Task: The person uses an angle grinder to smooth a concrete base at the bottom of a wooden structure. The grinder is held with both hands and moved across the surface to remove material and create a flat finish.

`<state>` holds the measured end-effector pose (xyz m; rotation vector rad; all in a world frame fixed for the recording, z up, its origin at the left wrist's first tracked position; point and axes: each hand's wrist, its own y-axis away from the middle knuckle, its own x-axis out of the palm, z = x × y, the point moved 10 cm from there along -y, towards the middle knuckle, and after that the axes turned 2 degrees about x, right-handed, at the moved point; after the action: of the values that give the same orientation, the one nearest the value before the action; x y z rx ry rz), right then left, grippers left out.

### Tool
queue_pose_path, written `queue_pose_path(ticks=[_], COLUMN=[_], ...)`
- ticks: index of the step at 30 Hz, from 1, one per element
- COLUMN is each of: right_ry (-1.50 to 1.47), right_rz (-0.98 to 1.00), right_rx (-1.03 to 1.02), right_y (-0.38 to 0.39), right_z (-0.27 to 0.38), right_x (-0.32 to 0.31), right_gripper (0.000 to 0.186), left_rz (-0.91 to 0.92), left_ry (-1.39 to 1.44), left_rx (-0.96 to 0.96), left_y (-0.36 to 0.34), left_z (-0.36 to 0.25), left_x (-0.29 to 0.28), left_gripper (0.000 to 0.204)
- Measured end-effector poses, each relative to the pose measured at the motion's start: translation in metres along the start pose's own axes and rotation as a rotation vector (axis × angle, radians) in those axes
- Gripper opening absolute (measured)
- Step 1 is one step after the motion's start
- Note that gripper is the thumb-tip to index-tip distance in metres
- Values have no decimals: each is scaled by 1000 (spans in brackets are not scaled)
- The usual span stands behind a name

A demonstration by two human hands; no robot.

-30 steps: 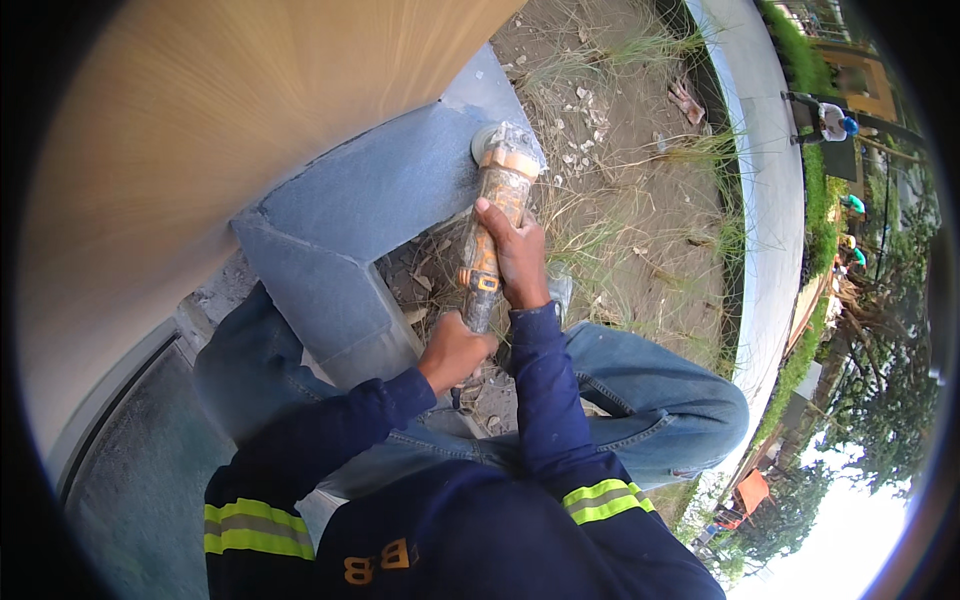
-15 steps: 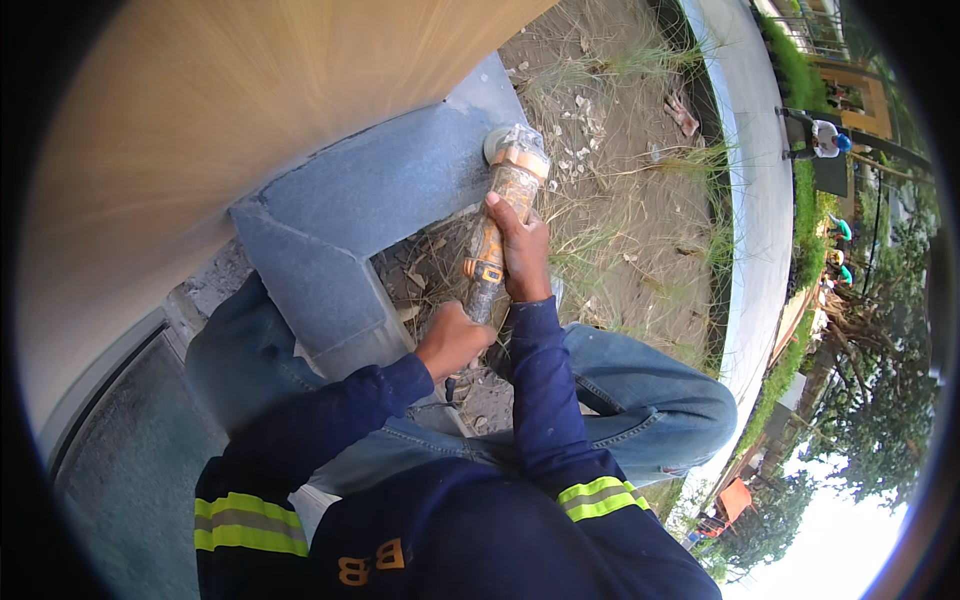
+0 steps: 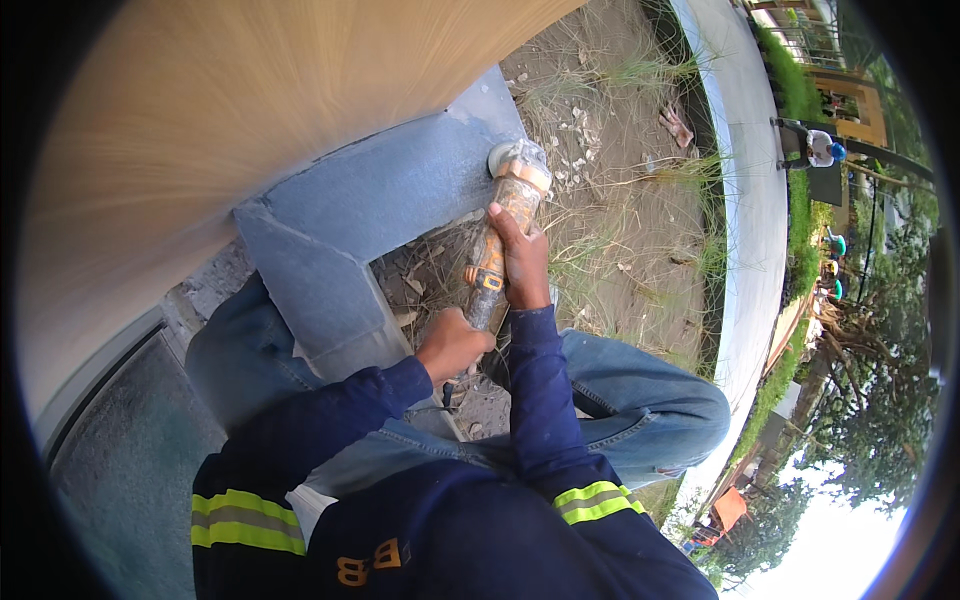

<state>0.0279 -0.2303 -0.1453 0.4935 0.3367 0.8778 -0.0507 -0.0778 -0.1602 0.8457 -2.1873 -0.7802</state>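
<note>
A dusty orange and grey angle grinder (image 3: 515, 205) slants across the middle of the view, its body wrapped in what looks like clear plastic. My right hand (image 3: 523, 256) is closed around the body, thumb laid along it toward the head. Lower down, my left hand (image 3: 452, 345) grips the rear end in a fist. The pale round disc (image 3: 498, 158) at the far end meets the edge of the grey concrete ledge (image 3: 385, 180); whether it touches the surface I cannot tell. My fingers' undersides are hidden behind the tool.
A tan wall (image 3: 270, 90) rises behind the ledge at left. Dry soil (image 3: 640, 240) with grass tufts and pale chips lies right of the tool. Beyond it curves a light concrete strip (image 3: 735, 200). A person in a blue helmet (image 3: 822, 150) is far off at right.
The grinder's head has shifted slightly down and to the right along the ledge's edge. Both hands keep their hold on it. The distant person appears a little lower in the view.
</note>
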Motion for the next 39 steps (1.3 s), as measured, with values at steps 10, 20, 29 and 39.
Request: queue_pose_path(ticks=[10,20,29,39], right_ry=[23,39,-30,92], right_rz=[37,33,-11,68], right_rx=[22,36,60,4], right_y=[-1,13,20,7], right_z=[2,-1,-1,4], right_x=[7,2,-7,42], right_gripper=[44,42,43,44], left_rz=[8,-1,72,-97], left_ry=[52,78,69,172], left_rx=[-13,17,-71,-42], left_y=[6,14,23,23], left_z=[-7,1,1,1], left_x=[0,-1,8,-22], left_gripper=[10,13,9,12])
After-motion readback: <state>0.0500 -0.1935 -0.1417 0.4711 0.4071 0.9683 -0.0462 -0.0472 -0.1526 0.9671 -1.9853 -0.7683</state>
